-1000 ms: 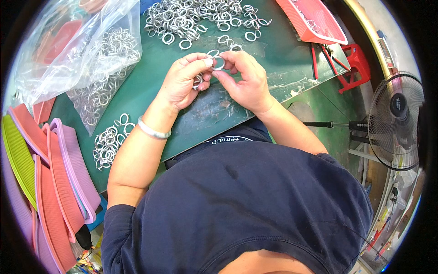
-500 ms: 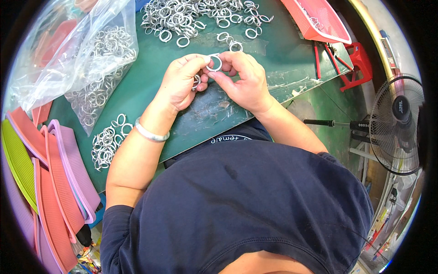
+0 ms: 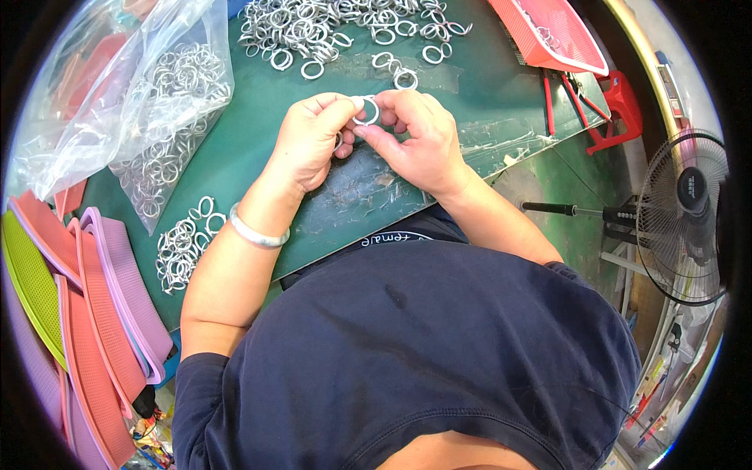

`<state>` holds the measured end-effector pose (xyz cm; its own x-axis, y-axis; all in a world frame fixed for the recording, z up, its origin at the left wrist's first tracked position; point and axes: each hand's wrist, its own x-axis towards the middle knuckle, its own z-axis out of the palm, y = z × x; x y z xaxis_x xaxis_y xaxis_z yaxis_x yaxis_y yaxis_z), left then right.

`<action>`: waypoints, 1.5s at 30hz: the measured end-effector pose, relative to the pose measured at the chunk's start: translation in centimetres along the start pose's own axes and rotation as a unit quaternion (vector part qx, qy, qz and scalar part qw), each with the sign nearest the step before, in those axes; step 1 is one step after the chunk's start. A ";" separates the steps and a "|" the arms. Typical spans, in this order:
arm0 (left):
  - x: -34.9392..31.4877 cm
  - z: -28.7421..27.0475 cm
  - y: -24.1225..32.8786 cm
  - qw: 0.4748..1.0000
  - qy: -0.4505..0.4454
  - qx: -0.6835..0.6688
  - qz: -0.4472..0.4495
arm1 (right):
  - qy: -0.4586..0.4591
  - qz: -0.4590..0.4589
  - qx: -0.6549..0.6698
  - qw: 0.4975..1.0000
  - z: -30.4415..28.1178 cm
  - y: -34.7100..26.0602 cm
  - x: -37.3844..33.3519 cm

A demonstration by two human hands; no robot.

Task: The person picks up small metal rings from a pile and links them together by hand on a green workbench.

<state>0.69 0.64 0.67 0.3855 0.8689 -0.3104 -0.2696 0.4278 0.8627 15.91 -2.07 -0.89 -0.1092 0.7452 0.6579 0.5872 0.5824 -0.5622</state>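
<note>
Between my two hands, above the green table (image 3: 258, 149), is a silver metal ring (image 3: 376, 113). My left hand (image 3: 313, 137) pinches its left side with thumb and forefinger. A second ring (image 3: 338, 142) shows partly among that hand's curled lower fingers. On the other side, my right hand (image 3: 423, 141) is closed on the same ring, thumb tip at its lower edge and forefinger near the top. Beyond my hands lie a few loose rings (image 3: 405, 79) and a large heap of rings (image 3: 301, 31). A smaller pile of rings (image 3: 178, 254) rests beside my left forearm.
A clear plastic bag (image 3: 168, 125) full of rings stands at the left. Stacked plastic baskets (image 3: 98, 313) crowd the left edge. At the far right are a pink basket (image 3: 548, 43), red-handled pliers (image 3: 549, 102), a red stool (image 3: 623, 113) and a fan (image 3: 685, 211).
My hands stay almost in place, still holding the ring, which has turned or shifted slightly. The whole view has moved a little.
</note>
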 end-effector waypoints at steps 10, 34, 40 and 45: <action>0.0 -0.1 -0.3 1.000 -0.001 0.027 0.008 | -0.010 0.005 -0.004 1.000 -0.1 0.0 -0.1; -11.5 -8.7 5.0 0.607 0.244 0.751 0.093 | -0.090 0.125 -0.136 0.979 -2.9 4.4 1.8; -7.7 -5.1 4.8 0.724 0.163 0.645 0.182 | -0.105 0.162 -0.101 0.976 -3.5 4.6 1.6; -2.6 -0.6 2.8 0.823 0.044 0.547 0.146 | -0.116 0.157 -0.100 0.976 -3.5 4.5 1.5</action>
<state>-1.56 -0.29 3.65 0.3671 0.9301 -0.0123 0.6349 -0.2409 0.7341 21.14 0.55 -0.64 -0.0635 0.9439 0.3241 0.7633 0.2551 -0.5936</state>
